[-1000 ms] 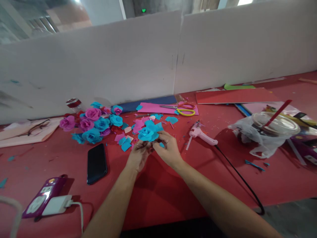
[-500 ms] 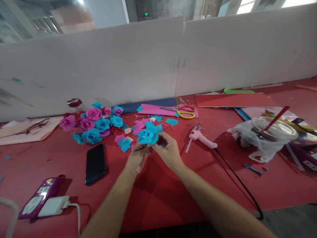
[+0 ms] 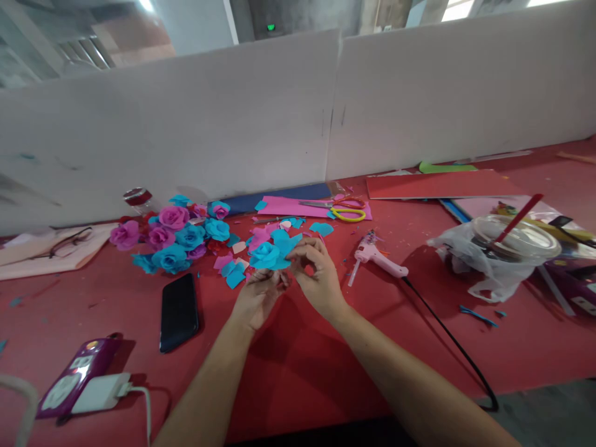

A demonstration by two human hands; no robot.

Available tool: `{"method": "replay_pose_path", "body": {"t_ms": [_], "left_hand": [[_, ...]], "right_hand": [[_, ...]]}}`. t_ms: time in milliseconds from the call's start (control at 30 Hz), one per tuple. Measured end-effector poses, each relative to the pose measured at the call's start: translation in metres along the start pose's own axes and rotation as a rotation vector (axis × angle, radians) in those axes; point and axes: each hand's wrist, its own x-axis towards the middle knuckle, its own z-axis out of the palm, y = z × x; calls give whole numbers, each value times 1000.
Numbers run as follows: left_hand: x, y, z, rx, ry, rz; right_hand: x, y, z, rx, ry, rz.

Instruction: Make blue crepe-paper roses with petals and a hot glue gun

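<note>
A blue paper flower (image 3: 266, 255) is held up over the table, its petals spread around a curled centre. My left hand (image 3: 261, 297) is closed around its underside, and the fingertips are partly hidden below the petals. At the flower's right edge, my right hand (image 3: 317, 273) pinches an outer blue petal (image 3: 287, 243) between thumb and forefinger. Loose blue and pink paper petals (image 3: 231, 272) lie just behind and left of the hands. To the right rests a pink glue gun (image 3: 379, 257), its clear glue stick poking out.
Finished pink and blue paper flowers (image 3: 174, 236) cluster at left, behind a black phone (image 3: 179, 312). Scissors (image 3: 347, 210) lie on pink paper at the back. A lidded cup (image 3: 516, 239) in a plastic bag stands right. A purple power strip (image 3: 77, 375) with a white charger sits front left.
The flower has turned and shifted slightly left in my left hand. My right hand's fingers have moved from beneath the flower to its right-hand petal edge.
</note>
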Motion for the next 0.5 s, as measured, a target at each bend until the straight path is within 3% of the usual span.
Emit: {"method": "replay_pose_path", "body": {"t_ms": [167,500], "left_hand": [[1,-2,-2,17,-1,-7],[0,-6,-7,88,-145,48]], "right_hand": [[1,-3,-2,-33,-11,-8],[4,0,-4,23,-35,24]]}}
